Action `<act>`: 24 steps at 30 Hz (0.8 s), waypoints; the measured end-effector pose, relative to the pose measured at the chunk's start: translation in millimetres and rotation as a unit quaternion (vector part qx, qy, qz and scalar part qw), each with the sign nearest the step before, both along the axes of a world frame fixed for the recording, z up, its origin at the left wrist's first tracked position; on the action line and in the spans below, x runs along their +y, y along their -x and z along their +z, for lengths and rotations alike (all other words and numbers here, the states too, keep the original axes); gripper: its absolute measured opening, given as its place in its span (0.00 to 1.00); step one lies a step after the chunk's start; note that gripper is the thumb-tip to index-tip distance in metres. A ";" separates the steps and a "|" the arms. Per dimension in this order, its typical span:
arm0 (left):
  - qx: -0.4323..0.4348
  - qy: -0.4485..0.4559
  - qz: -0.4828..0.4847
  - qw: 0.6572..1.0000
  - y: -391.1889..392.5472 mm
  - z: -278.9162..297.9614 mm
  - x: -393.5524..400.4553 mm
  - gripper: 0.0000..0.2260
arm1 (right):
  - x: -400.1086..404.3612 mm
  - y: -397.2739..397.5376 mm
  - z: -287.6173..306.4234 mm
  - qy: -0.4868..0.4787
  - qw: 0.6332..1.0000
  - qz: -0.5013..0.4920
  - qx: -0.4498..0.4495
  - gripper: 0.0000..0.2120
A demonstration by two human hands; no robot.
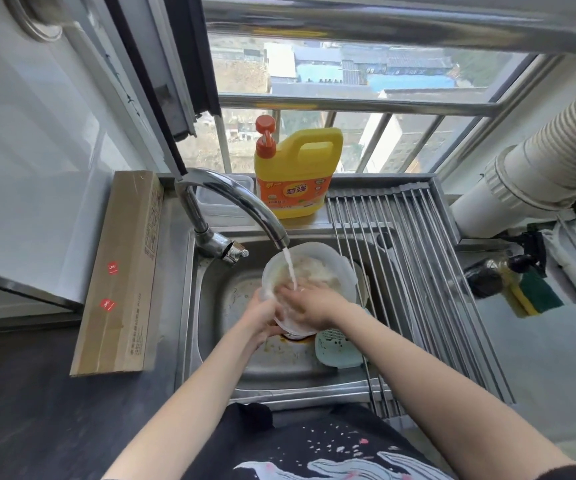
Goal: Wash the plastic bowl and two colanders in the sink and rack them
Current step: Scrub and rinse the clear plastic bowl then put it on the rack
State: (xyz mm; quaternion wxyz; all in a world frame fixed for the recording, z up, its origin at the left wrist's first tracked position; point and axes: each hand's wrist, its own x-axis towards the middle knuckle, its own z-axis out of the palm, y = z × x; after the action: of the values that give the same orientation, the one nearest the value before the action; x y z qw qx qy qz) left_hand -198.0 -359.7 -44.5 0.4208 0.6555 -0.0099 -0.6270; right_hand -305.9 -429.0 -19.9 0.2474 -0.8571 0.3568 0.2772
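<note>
While water runs from the tap [234, 206], we wash the bowl [309, 268] in the sink [210, 289].
Our left hand [262, 315] grips the bowl's near rim, tilting it under the stream; our right hand [309, 303] lies flat and open inside it. A pale colander [336, 348] rests in the sink just right of the bowl, beside the rack [418, 271].

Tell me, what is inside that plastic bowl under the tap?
Running water from the faucet lands inside the plastic bowl, and the right hand reaches in, rubbing the wall. The left hand holds the rim. Its bottom is hidden by hand and foam.
</note>
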 end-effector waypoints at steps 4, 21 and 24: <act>0.006 -0.009 0.007 1.000 -1.2 -0.5 3.2 0.27 | 0.9 -5.9 0.0 0.000 1.000 -0.005 0.006 0.25; -0.082 -0.042 0.124 0.988 -3.7 -18.7 4.8 0.23 | 7.4 -11.6 -5.8 -0.017 0.996 0.054 0.071 0.26; -0.065 -0.040 0.111 0.991 -5.5 -21.6 8.1 0.25 | -2.4 -12.5 -5.4 0.038 0.997 -0.027 0.059 0.25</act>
State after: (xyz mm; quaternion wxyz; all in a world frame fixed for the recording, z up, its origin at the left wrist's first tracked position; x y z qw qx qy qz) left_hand -192.5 -351.6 -66.1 0.4594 0.7083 0.0609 -0.5325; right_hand -293.4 -431.4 -25.3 0.2011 -0.8379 0.4042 0.3068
